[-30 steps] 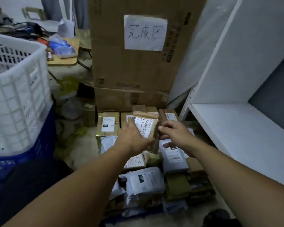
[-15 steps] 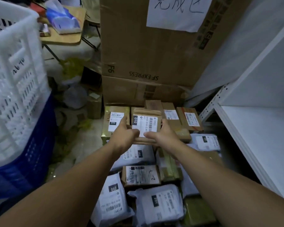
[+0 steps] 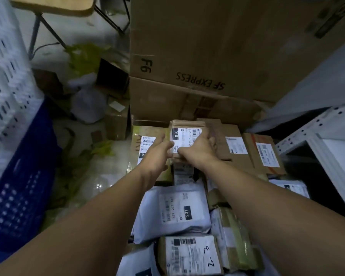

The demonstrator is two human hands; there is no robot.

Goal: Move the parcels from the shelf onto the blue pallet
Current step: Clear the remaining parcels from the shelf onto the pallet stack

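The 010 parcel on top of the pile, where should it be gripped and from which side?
Grip the 010 parcel by its left and right edges, one hand from each side, thumbs on top. It lies flat, label up, with a carton close behind, so the sides look freest. The left hand and right hand hold it so now.

Dim, bluish cast; motion blur throughout; wide-angle bending at edges; deep shadows right.
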